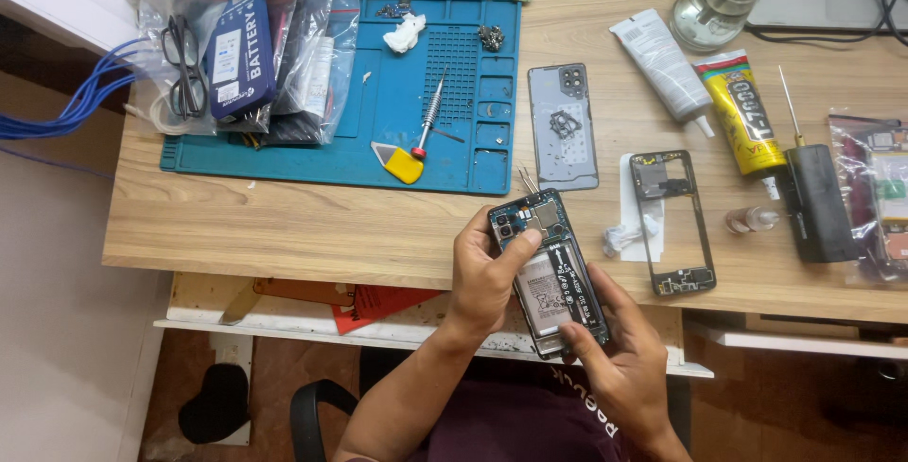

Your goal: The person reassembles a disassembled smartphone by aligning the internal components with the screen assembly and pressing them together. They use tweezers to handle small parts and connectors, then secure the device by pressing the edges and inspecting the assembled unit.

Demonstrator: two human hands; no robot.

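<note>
**Opened phone being held over the near edge of the bench**

Going big to small here. The wooden table (312, 226) is taking up most of the view, with a blue work mat (397, 140) lying on its far left part. Clear plastic bags (246, 55) of parts are sitting on the left end of the mat, a pair of glasses (184, 69) among them.

The opened phone (549, 268) is sitting near the middle of the scene, hanging just past the near edge of the table, back cover off, battery and boards showing. The left hand (487, 278) is wrapping around its left side, thumb pressing on the upper part by the camera block. The right hand (619, 358) is coming up from below, fingers curled, thumb and forefinger pinching at the lower end of the phone. Can't tell if there's anything tiny between those fingertips.

Just beyond the phone, the grey back cover (565, 126) is lying flat beside the mat's right edge. The black mid frame (673, 221) is lying to the right of the phone, well apart from both hands. Farther right, a yellow glue tube (736, 112) and a white tube (662, 60) are lying at an angle, with a glass bottle (714, 3) behind them. A screwdriver (430, 112) and a yellow pick (405, 165) are resting on the mat.
</note>
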